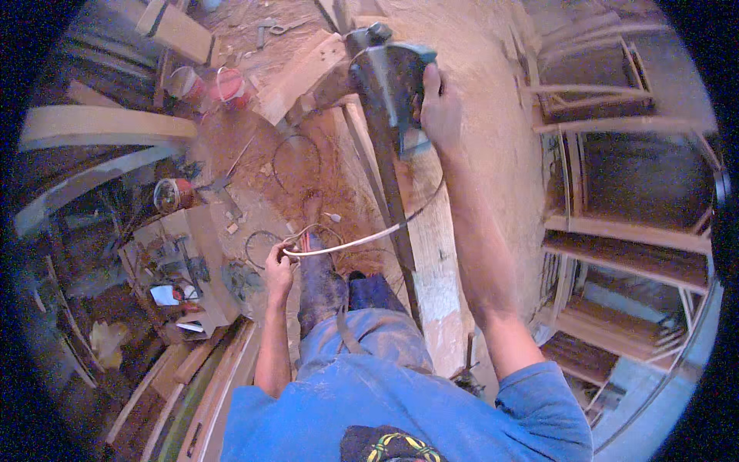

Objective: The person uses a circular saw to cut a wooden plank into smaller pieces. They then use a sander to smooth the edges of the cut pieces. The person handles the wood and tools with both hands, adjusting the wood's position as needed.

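My right hand (440,114) is closed around the handle of a corded power tool (385,81) with a dark, silver and teal body; whether it is a planer or a saw I cannot tell. The tool rests at the far end of a long wooden piece (394,219) with a dark edge, beside a pale plank (435,246). A power cord (350,244), partly white, runs from below the tool across to the left. My left hand (279,258) pinches that cord near its loops, away from the wood.
Red buckets (232,86) stand on the dusty floor at the far left. A wooden box (208,266) with small items is left of my legs, and boards (188,385) lie lower left. Wooden frames (627,223) line the right side. A wooden block (308,69) sits left of the tool.
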